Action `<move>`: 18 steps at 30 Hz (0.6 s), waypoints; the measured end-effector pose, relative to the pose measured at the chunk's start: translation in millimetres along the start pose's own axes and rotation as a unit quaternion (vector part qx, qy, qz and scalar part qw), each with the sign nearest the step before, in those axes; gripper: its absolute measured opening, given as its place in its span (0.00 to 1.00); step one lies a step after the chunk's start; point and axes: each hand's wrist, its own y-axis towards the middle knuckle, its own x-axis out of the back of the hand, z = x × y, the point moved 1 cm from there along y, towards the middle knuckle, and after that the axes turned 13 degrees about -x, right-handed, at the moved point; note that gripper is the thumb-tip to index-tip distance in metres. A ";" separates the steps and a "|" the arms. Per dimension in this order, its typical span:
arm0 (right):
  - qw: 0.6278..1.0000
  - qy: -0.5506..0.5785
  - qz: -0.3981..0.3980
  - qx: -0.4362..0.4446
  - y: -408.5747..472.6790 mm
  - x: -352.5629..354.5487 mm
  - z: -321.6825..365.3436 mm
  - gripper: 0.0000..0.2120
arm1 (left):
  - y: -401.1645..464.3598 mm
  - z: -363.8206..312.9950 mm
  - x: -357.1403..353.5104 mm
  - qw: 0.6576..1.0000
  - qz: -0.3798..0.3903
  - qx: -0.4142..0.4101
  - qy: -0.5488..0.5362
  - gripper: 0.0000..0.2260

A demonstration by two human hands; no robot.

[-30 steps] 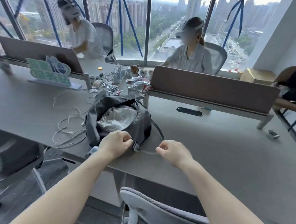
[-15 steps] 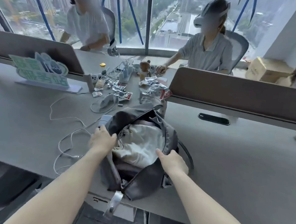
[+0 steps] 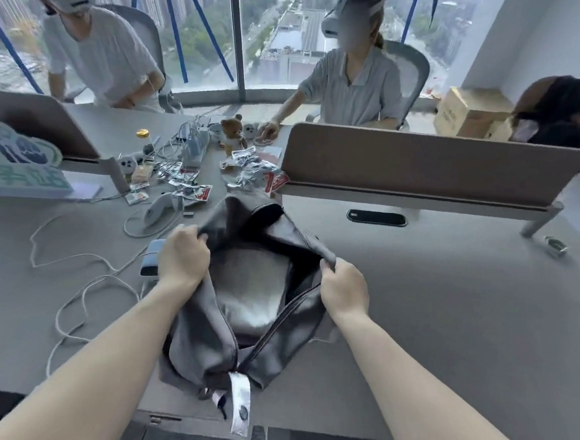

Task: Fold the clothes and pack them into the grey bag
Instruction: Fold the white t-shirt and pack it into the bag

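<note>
Soft cloth all through: the grey bag (image 3: 205, 337) sags and folds wherever it is not held, so by my judgement it is light, limp and will not keep its mouth open by itself. It lies on the desk (image 3: 447, 299) right in front of the person, its near end hanging over the desk edge with a white tag (image 3: 239, 405) dangling. Pale folded clothes (image 3: 249, 285) sit inside, seen through the open zip. The best hold looks to be the two rims of the opening, one on each side, pulled apart.

That is where the hands are. The left hand (image 3: 182, 260) has its fingers curled round the left rim, bunching the fabric. The right hand (image 3: 344, 289) pinches the right rim between thumb and curled fingers. Both grips are closed tight on cloth, and the mouth gapes between them.
</note>
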 end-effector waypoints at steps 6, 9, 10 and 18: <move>0.995 0.092 -0.038 0.029 4.1 106.1 -45.0 0.13 | -21.1 -103.3 0.9 0.998 -0.037 -0.019 -0.036 0.09; 0.991 0.117 -0.055 0.039 10.4 170.6 -86.3 0.13 | -44.7 -169.7 -9.2 0.996 -0.051 -0.024 -0.062 0.09; 0.990 0.117 -0.061 0.043 13.9 193.4 -103.3 0.14 | -52.8 -190.5 -16.8 0.995 -0.057 -0.026 -0.076 0.08; 0.991 0.079 -0.096 0.045 55.4 338.7 -221.6 0.17 | -115.6 -347.5 -88.4 0.984 -0.017 0.045 -0.172 0.09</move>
